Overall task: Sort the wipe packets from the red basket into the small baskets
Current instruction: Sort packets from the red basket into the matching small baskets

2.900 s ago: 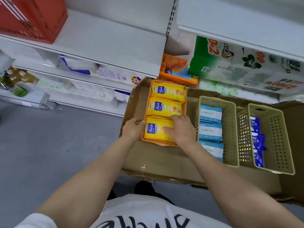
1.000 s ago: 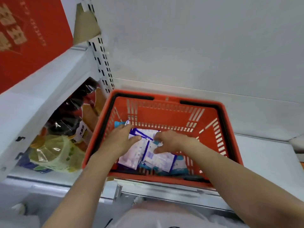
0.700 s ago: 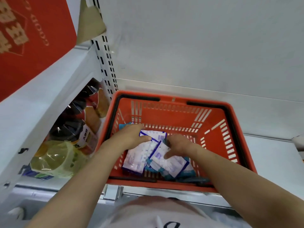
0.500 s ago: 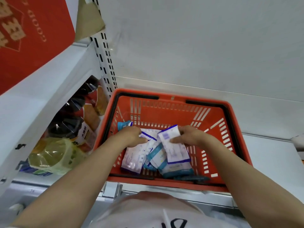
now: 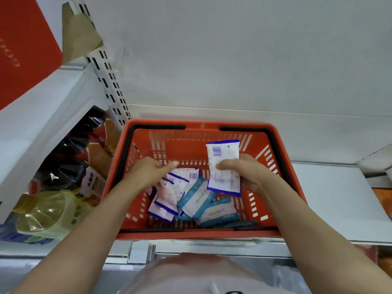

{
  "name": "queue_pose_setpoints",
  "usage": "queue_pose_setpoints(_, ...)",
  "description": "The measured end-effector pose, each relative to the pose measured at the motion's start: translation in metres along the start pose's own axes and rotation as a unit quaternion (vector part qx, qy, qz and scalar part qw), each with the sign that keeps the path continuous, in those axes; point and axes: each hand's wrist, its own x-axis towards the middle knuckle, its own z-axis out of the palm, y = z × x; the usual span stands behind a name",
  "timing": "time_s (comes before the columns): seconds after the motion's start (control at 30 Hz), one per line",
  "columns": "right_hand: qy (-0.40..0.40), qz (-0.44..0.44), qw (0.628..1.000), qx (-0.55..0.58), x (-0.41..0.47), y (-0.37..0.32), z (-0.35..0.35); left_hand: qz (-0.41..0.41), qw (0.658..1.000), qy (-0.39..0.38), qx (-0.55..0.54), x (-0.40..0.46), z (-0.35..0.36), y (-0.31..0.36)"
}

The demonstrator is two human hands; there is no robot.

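The red basket (image 5: 282, 158) stands on a white shelf in front of me. My right hand (image 5: 244, 172) grips a white packet with dark-blue edges (image 5: 223, 166), held upright above the basket's floor, barcode side toward me. My left hand (image 5: 148, 169) hovers over the left half of the basket, fingers loosely bent, holding nothing I can see. Beneath it lie more white, blue-edged packets (image 5: 169, 192). Teal-and-white packets (image 5: 201, 202) lie at the basket's near right. The small baskets are out of sight.
A white shelf back wall rises behind the basket. To the left, bottles of oil (image 5: 46, 215) and dark bagged goods (image 5: 72, 151) fill the neighbouring shelf bay. A red box (image 5: 23, 52) sits on the upper left shelf.
I turned from the small baskets in the carton to the red basket. My right hand has lifted one blue-edged packet up out of the pile; my left hand has risen off the packets.
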Motion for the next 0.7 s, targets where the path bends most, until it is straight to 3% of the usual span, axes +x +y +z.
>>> queue_pose_setpoints(0.13,0.017,-0.015,0.999,0.039,-0.007,-0.002,0.001,0.068,0.976,0.197,-0.059,-0.024,-0.008,0.018)
queue_pose_setpoints(0.2,0.012,-0.012,0.999,0.039,-0.014,-0.005,0.007,0.089,0.963,0.224,-0.118,-0.029,-0.007,0.02)
queue_pose_setpoints(0.37,-0.041,-0.002,0.997,0.071,-0.031,-0.009,0.019,0.05,0.902,0.119,-0.412,-0.034,-0.015,0.02)
queue_pose_setpoints(0.47,-0.016,-0.015,0.999,0.039,-0.038,-0.007,0.023,0.014,0.887,0.068,-0.456,-0.034,-0.019,0.02)
queue_pose_setpoints(0.57,0.011,-0.046,0.999,0.024,-0.045,-0.004,0.026,0.025,0.847,0.038,-0.529,-0.034,-0.012,0.025)
queue_pose_setpoints(0.7,0.002,-0.059,0.995,0.086,-0.064,-0.003,0.027,0.035,0.83,0.043,-0.555,-0.032,0.001,0.038)
